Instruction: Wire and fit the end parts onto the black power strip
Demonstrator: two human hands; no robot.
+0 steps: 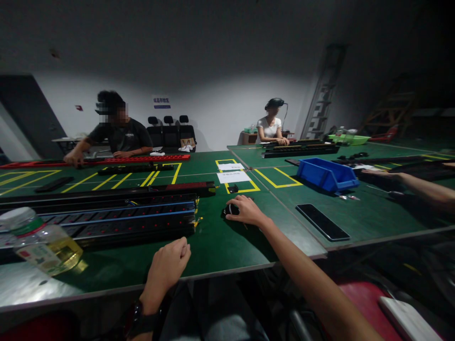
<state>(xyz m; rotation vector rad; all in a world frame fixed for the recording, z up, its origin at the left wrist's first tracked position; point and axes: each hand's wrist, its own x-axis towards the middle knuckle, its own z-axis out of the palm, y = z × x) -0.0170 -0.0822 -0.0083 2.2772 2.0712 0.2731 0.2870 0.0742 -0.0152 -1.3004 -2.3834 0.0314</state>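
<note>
My right hand [245,210] reaches over the green table [220,255] with its fingers curled round a small black object [232,209] that has a light band. Near the table's front edge rests my left hand [170,262], curled into a loose fist; whether anything is inside it is hidden. Left of both hands lie several long black strips [142,222] with red dots and blue edges, with yellow bits at their right ends. Beyond my right hand a small black piece [232,188] sits by white paper sheets [233,177].
A bottle [46,244] of yellow liquid stands at the left front. To the right are a dark phone [323,221] and a blue bin [327,174]. Another person's hand [386,176] reaches in from the right. Two people sit across the table, near a red rail [142,159].
</note>
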